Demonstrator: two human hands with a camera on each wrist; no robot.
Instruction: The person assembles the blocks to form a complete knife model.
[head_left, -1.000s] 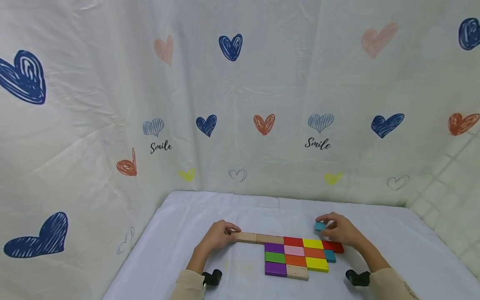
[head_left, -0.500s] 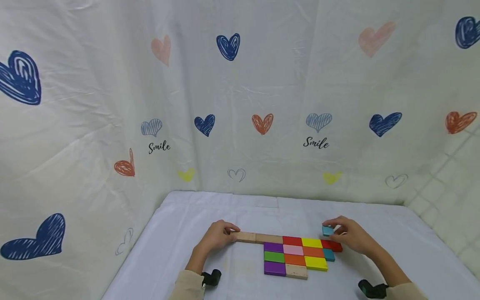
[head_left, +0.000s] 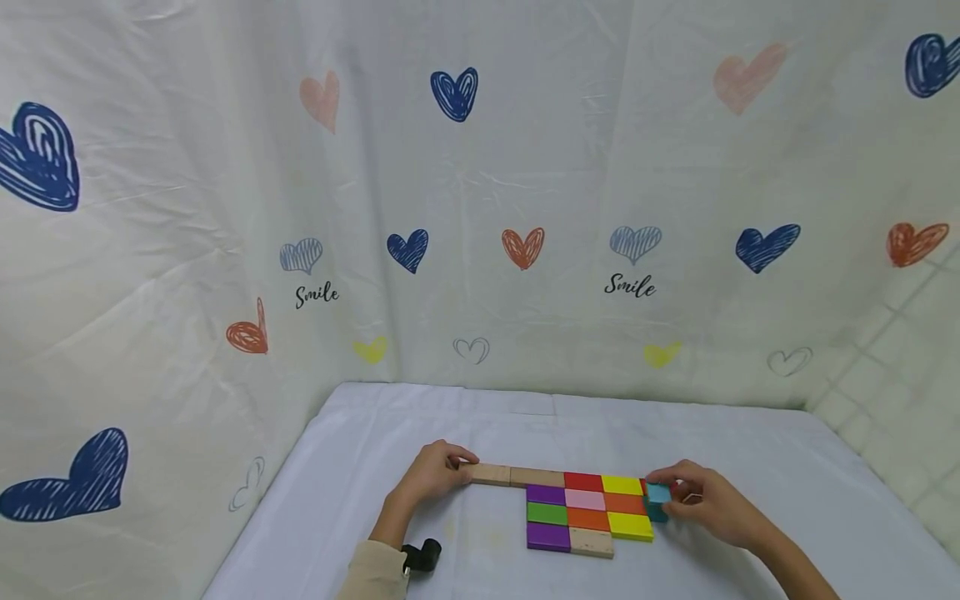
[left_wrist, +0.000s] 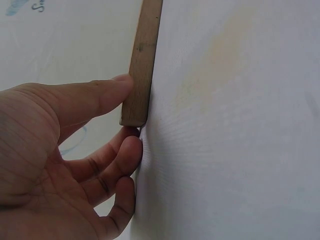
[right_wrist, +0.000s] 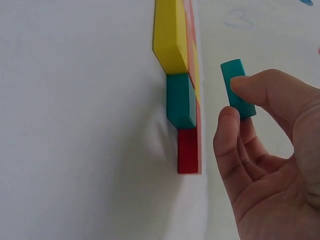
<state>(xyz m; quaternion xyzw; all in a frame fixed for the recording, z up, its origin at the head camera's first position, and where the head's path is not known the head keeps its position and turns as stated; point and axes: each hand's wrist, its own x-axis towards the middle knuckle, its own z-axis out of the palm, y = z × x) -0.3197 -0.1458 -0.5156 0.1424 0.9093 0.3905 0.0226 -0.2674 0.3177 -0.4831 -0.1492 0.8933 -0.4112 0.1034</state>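
Note:
My right hand pinches a small teal block between thumb and fingers. In the right wrist view this teal block is raised, apart from the row beside it. In the head view it covers most of another teal block, which lies flat at the layout's right end, touching a red block and a yellow block. At the far left, my left hand pinches the end of a plain wooden block; the thumb presses the near side of that wooden block.
Flat blocks in purple, green, pink, orange and other colours lie edge to edge in rows on the white-covered table. A heart-printed curtain hangs behind.
My right hand has carried the teal block from behind the layout, first a little right, then nearer, over its right end. The left hand keeps its place on the wooden block.

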